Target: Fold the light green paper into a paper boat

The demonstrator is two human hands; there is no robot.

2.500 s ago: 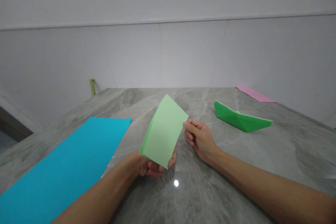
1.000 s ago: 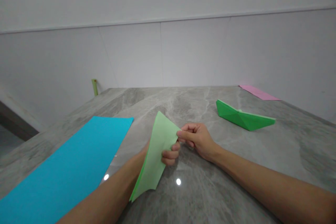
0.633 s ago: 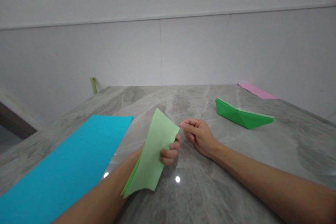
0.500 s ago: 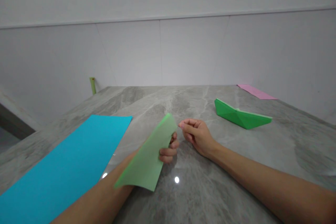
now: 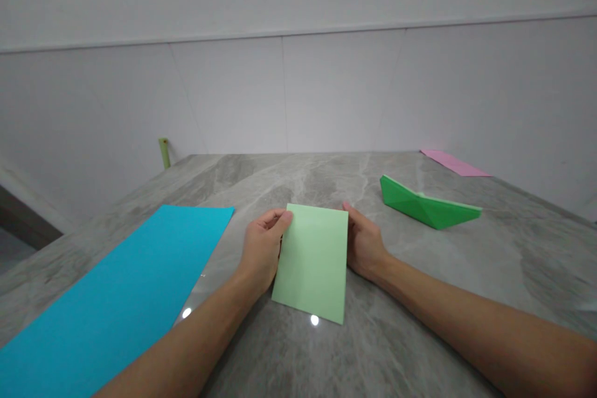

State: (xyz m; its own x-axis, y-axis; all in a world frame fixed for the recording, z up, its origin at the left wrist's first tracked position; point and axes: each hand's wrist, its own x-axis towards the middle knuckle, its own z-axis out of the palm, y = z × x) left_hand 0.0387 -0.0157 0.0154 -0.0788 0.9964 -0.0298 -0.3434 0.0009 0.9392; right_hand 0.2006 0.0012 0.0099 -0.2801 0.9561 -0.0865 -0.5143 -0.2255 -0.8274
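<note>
A small light green sheet of paper (image 5: 312,261), its face turned toward me, stands tilted above the table in front of me. My left hand (image 5: 263,245) pinches its upper left edge, thumb on the front and fingers behind. At the right edge is my right hand (image 5: 366,242), partly behind the sheet; one fingertip shows by the upper right corner, while most of its fingers are hidden, so I cannot tell whether it grips. A folded green paper boat (image 5: 426,204) rests on the table to the right.
Along the left of the grey marbled table (image 5: 298,177) lies a large blue sheet (image 5: 125,280). Pink paper (image 5: 454,163) is at the far right edge. A pale green strip-like object (image 5: 164,152) stands by the far left corner, near the white wall (image 5: 233,93).
The light green sheet has turned from slanted to nearly upright and facing me. My left hand has shifted to its left edge, and my right hand's fingers have moved behind its right edge.
</note>
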